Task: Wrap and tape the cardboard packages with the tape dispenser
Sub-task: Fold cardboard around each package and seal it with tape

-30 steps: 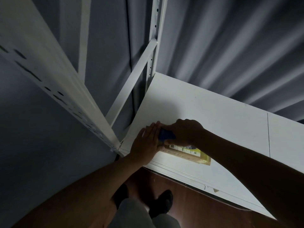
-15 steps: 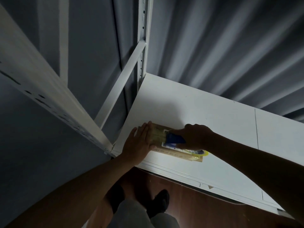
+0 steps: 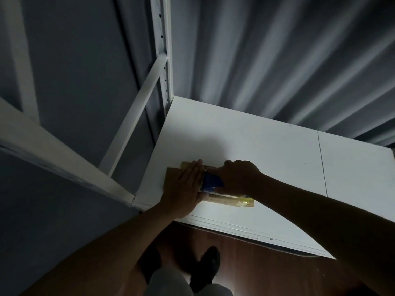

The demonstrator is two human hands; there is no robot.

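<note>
Left hand (image 3: 185,190) flat, fingers straight, pressing on the cardboard package (image 3: 229,201) near the front left corner of the white desk (image 3: 267,150). Just right, touching it, blue tape dispenser (image 3: 211,183) on the package, gripped by right hand (image 3: 237,177), fingers curled around it.

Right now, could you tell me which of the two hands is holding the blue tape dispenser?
The right hand grips the blue tape dispenser; the left hand lies flat, fingers straight, on the cardboard package.
</note>
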